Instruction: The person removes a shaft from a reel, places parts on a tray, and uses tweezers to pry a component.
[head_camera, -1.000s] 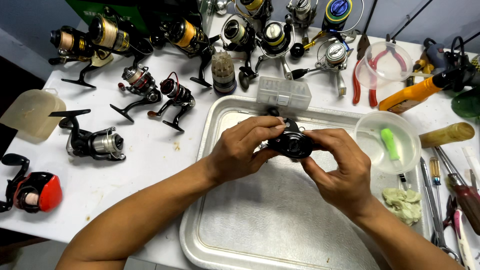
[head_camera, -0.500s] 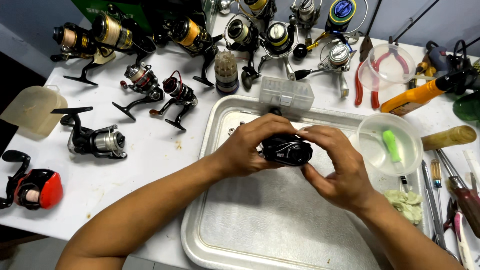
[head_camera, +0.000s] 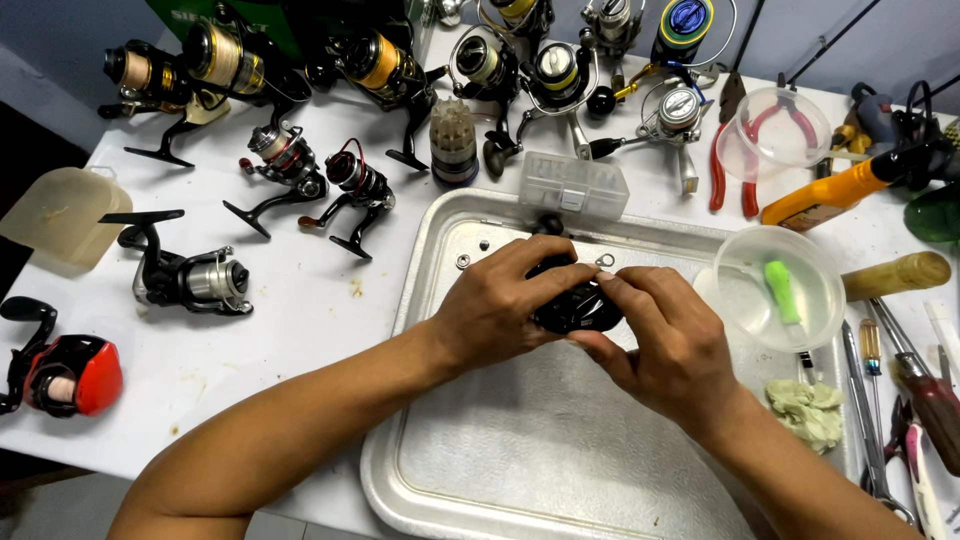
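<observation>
Over metal tray (head_camera: 520, 470): black reel body (head_camera: 578, 308) held between both hands, long axis roughly left-right, facing unclear. Left hand (head_camera: 500, 310) clamped over its top and left side; right hand (head_camera: 665, 345) pinching its right end. Tray floor holds small washers (head_camera: 606, 261). Clear bowl (head_camera: 780, 290) on tray's right rim holds green-handled tool (head_camera: 783, 292). Clear parts box (head_camera: 573, 185) at far rim; contents unclear.

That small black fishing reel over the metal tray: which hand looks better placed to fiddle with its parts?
Probably the right hand: its fingertips pinch at the small black fishing reel's top edge, while the left hand wraps over the body, steadying it above the metal tray.
</observation>
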